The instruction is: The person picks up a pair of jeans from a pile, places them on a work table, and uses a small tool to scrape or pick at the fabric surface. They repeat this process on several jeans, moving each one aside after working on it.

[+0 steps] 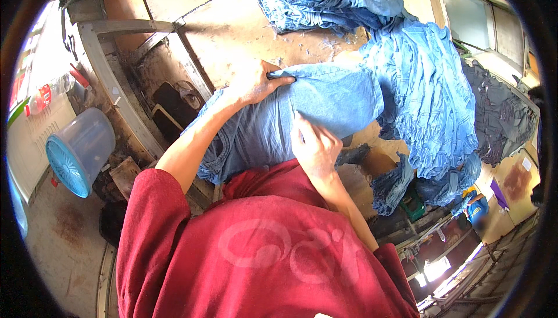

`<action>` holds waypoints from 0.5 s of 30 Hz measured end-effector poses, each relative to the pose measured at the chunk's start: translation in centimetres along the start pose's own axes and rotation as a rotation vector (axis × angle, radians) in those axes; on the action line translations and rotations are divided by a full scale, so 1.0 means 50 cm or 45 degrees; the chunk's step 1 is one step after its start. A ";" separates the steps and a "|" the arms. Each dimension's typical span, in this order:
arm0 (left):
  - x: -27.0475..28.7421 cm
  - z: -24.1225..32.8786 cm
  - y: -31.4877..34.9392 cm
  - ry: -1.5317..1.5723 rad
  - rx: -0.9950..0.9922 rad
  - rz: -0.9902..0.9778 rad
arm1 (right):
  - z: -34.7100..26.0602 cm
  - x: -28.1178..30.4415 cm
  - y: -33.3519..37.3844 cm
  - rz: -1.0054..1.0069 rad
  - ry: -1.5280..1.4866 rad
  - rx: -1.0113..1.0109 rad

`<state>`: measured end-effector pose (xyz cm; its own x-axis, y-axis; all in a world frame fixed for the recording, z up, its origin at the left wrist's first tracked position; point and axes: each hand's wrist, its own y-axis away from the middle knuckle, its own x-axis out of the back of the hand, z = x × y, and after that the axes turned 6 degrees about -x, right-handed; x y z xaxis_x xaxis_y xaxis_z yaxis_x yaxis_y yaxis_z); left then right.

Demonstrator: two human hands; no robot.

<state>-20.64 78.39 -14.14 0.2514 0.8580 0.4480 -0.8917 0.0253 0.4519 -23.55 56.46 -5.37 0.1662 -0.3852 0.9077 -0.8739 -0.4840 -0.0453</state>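
Note:
A light blue denim garment [331, 94] lies across my lap, its smooth panel stretched out in front of me. My left hand [261, 84] is closed on the garment's upper edge, pinching the fabric between thumb and fingers. Just below and to the right, my right hand [317, 146] rests against the same panel with its fingers curled in. Whatever those fingers may hold is too small or hidden to tell. More bunched denim of the same colour [218, 149] sits under my left forearm.
A heap of blue denim [343, 7] stands at the far side; another crinkled heap [427, 91] hangs at the right, beside dark grey garments [503, 115]. On the left are a wooden frame [131, 26] and a clear tub with a blue lid [81, 149]. Another person [478, 206] is at far right.

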 end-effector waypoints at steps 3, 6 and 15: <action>-0.003 -0.001 -0.002 -0.013 -0.024 0.049 | -0.001 0.013 0.012 0.040 -0.103 -0.029; -0.002 0.005 -0.004 0.021 0.046 0.017 | 0.005 -0.002 -0.001 0.031 -0.158 -0.089; -0.006 0.001 -0.004 -0.022 -0.002 0.048 | -0.002 0.004 0.007 -0.048 0.032 -0.046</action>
<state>-20.50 78.12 -14.33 0.2241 0.8492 0.4782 -0.9014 -0.0059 0.4329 -23.86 56.29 -5.14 0.1882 -0.3470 0.9188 -0.8834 -0.4687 0.0040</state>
